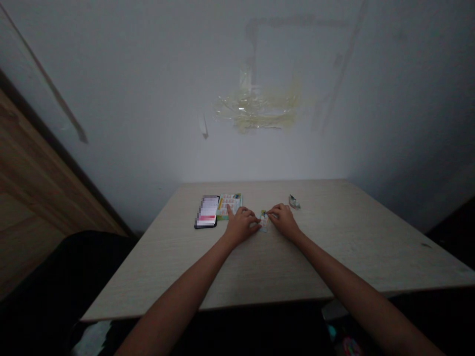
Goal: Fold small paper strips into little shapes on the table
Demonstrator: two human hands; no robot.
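A small printed card point(263, 223) with a green-and-yellow top lies on the table between my two hands. My left hand point(241, 225) is at its left edge, with fingertips and thumb closed on that side. At the card's upper right corner, the fingertips of my right hand point(283, 220) are pinched together. Whether the corner is lifted is too small to tell. Behind my left hand lies a larger green-edged printed packet point(230, 201), partly covered by the fingers. A phone point(207, 213) with a lit screen, partly blurred out, lies left of the packet.
A small crumpled wrapper point(294, 201) lies beyond my right hand. The pale wooden table point(334, 237) meets a wall point(148, 99) at the back, which carries peeling clear tape point(260, 111). A dark object point(81, 262) stands past the table's left edge.
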